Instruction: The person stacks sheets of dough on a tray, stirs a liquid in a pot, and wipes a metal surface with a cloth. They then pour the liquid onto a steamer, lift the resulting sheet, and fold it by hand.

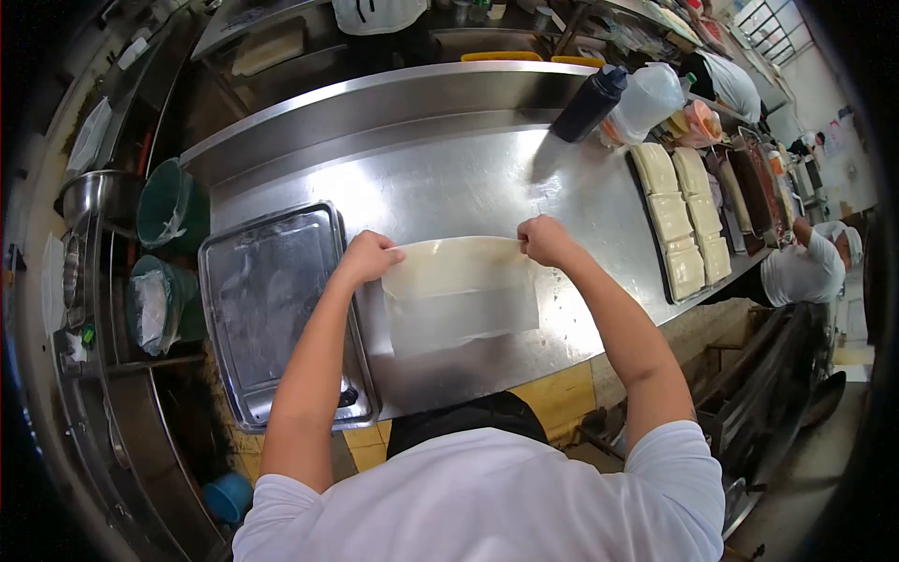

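Note:
Both hands pinch the far edge of a thin, pale, rectangular sheet [457,300], one at each corner. My left hand [371,257] has its thumb and fingers closed on the left corner, close to a dark tray. On the right corner, the fingers of my right hand [547,241] are curled tight. The sheet's cream-coloured far strip curves up between the hands, while its near part looks whiter and slightly see-through, with a crease across the middle. It hangs over the steel table [440,201]; whether it is dough or paper I cannot tell.
At the left lies a dark, scuffed tray [272,300]. Pale folded slabs [670,217] fill a tray on the right, near a dark bottle [588,105] and a clear plastic jug [646,101]. Green bins [171,204] stand left of the table. Another person [811,264] is at far right.

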The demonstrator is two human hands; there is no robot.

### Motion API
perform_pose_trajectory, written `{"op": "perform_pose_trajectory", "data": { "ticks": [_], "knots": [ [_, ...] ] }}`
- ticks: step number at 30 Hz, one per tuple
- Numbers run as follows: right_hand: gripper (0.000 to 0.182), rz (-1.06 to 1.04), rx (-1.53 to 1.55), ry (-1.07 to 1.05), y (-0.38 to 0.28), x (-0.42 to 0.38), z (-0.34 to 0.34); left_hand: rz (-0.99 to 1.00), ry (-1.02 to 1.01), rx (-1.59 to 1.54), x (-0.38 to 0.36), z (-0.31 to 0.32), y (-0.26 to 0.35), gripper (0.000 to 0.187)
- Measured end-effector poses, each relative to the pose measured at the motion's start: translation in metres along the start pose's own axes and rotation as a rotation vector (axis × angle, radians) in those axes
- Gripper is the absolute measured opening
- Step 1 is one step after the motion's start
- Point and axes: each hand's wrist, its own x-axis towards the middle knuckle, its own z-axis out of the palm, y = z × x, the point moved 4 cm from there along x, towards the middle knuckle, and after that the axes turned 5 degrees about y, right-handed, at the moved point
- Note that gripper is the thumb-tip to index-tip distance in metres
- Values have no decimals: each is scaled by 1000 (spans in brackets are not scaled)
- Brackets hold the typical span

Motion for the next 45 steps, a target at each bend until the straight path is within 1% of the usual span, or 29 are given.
{"op": "perform_pose_trajectory", "data": {
  "ticks": [4, 7, 14, 19, 21, 22, 24, 26, 27, 28, 31, 34, 36, 37, 38, 41, 44, 45],
  "knots": [
    [11, -3, 101, 99, -1, -26, -16, 33, 68, -54, -32, -10, 12, 29],
    [12, 7, 164, 145, -4, -49, -29, 101, 123, -51, -55, -13, 18, 28],
    [11, -9, 239, 253, -10, -107, -43, 124, 179, -98, -107, -8, 17, 24],
    [11, -4, 246, 340, -7, -146, -22, 112, 229, -103, -151, 5, 15, 19],
    [11, 17, 260, 362, -9, -165, -6, 88, 215, -34, -171, 15, 13, 19],
    [12, 17, 266, 342, -9, -176, 7, 76, 207, 0, -181, 20, 11, 19],
    [14, 14, 276, 301, -7, -198, 37, 155, 183, 49, -201, 38, -1, 21],
    [18, 5, 235, 200, -4, -219, 73, 249, 180, 106, -213, 52, -13, 23],
    [20, -26, 222, 134, -6, -228, 79, 304, 186, 142, -219, 55, -15, 23],
    [20, -31, 225, 132, -6, -229, 81, 360, 190, 179, -224, 56, -17, 24],
    [21, -33, 237, 150, -15, -225, 69, 283, 274, 120, -229, 47, -19, 25],
    [23, -53, 262, 214, -38, -188, 46, 203, 353, 13, -225, 36, -17, 22],
    [24, -108, 285, 253, -66, -158, 39, 128, 415, -9, -226, 25, -5, 22],
    [24, -123, 326, 228, -86, -146, 36, 87, 445, -19, -226, 21, 0, 21],
    [25, -137, 368, 203, -108, -133, 33, 96, 498, -22, -224, 20, -1, 20],
    [27, -232, 342, 114, -168, -95, 48, 118, 634, -27, -213, 22, -14, 17],
    [27, -331, 301, 68, -211, -66, 75, 26, 633, -189, -203, 31, -25, 19],
    [26, -355, 264, 56, -221, -58, 85, 7, 638, -176, -202, 32, -24, 19]
  ]
}}
